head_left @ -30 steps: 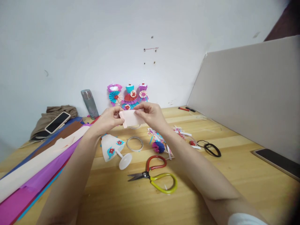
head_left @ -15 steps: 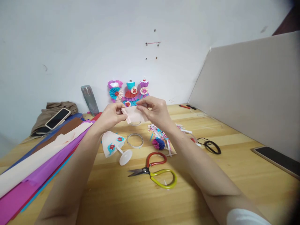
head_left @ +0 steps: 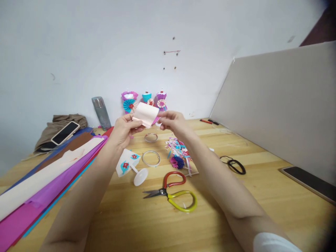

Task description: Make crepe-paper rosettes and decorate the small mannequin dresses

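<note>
A small pale pink piece of crepe paper [head_left: 146,112] is held up above the table, its lower left edge folded into a narrow strip. My left hand [head_left: 126,130] pinches that folded edge between thumb and fingers. At the paper's right edge, my right hand [head_left: 172,121] has its thumb and fingertips drawn together on the side of the sheet; the exact contact is hard to see. Below lie scissors [head_left: 163,191] with one red and one yellow handle, a roll of tape [head_left: 151,158], and a white stemmed cup [head_left: 128,163] with red and blue flower decorations, tipped on its side.
Long sheets of coloured crepe paper [head_left: 52,168] cover the left side. Paper scraps [head_left: 180,148] lie mid-table. Decorated paper dresses [head_left: 161,101] and a bottle [head_left: 101,112] stand by the wall. Phones [head_left: 65,133] lie left and right, and a white board [head_left: 278,101] rises at right.
The paper has been raised and tilted, its upper edge now curling. My right hand has shifted from across the sheet's top to its right edge, while my left hand keeps hold.
</note>
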Motion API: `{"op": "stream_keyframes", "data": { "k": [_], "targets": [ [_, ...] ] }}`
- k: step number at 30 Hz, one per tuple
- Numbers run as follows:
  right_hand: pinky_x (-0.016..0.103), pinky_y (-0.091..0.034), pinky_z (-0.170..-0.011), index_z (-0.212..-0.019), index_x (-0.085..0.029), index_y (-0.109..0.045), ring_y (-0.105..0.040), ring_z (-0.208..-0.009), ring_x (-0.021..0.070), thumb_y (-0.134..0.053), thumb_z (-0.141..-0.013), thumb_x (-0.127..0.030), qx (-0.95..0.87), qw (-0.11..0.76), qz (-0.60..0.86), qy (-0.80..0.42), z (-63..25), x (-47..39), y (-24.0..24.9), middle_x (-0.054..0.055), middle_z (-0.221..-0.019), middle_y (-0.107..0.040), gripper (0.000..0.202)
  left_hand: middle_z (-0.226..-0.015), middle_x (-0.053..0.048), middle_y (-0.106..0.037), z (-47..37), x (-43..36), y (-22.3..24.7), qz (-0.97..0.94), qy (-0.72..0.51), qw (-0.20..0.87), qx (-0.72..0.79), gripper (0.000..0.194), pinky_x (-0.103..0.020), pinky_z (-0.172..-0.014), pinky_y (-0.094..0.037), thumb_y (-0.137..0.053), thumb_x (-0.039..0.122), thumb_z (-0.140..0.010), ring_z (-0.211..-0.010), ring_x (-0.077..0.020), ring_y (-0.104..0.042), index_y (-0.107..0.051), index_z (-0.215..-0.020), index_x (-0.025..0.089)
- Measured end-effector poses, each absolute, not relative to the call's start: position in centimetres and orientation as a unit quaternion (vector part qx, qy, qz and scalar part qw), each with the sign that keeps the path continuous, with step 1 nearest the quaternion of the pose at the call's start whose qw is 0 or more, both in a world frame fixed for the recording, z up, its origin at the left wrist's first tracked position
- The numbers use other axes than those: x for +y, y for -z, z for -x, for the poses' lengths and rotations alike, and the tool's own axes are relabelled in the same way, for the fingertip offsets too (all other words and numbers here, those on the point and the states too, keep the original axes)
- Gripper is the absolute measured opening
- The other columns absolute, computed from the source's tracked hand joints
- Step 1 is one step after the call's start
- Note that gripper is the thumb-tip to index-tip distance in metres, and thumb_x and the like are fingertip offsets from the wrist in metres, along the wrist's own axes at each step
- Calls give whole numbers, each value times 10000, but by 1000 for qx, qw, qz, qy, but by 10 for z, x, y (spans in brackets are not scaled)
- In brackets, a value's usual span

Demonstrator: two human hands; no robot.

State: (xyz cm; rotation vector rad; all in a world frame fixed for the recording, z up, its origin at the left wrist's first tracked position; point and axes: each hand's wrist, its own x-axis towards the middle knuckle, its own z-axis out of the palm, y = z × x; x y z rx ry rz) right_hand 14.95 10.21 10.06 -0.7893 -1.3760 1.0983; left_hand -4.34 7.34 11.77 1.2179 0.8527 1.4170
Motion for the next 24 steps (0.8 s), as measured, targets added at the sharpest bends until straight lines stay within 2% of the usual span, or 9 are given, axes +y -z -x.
{"op": "stream_keyframes", "data": {
  "k": [2,4,10,17,24],
  "targets": [
    [256,-505,-541,-891,-153,-687,-633,-561,125,-808,-570,-280,-617,480,322,-534,-146,99,-99,42,-776,-709,366,-686,-22,-703,43,74,-117,-458,-613,539,352,208,-213,-610,-536,-767,125,-522,-615,-112,-653,-637,-685,123],
    [245,-508,-543,-921,-159,-684,-663,-632,139,-828,-558,-345,-628,445,302,-563,-140,93,-100,56,-870,-712,433,-673,-21,-700,41,75,-116,-426,-628,551,346,177,-198,-611,-533,-744,103,-550,-625,-107,-655,-638,-691,121],
    [202,-467,-484,-804,-165,-633,-627,-629,118,-772,-608,-512,-631,495,321,-504,-121,76,-104,35,-823,-665,422,-656,0,-686,28,72,-106,-400,-661,539,336,182,-199,-637,-529,-761,98,-553,-615,-92,-642,-637,-683,127],
    [183,-424,-422,-664,-165,-566,-566,-518,97,-796,-574,-410,-593,553,349,-469,-117,80,-98,-24,-573,-584,347,-707,4,-684,17,68,-98,-413,-671,521,329,251,-208,-660,-506,-802,149,-539,-646,-89,-633,-655,-740,126],
    [191,-413,-409,-605,-171,-551,-517,-435,74,-796,-572,-368,-580,589,321,-462,-117,82,-97,-38,-491,-579,316,-711,8,-681,13,65,-97,-422,-657,520,346,236,-213,-669,-502,-785,159,-554,-655,-89,-628,-633,-734,143]
  ]
}}
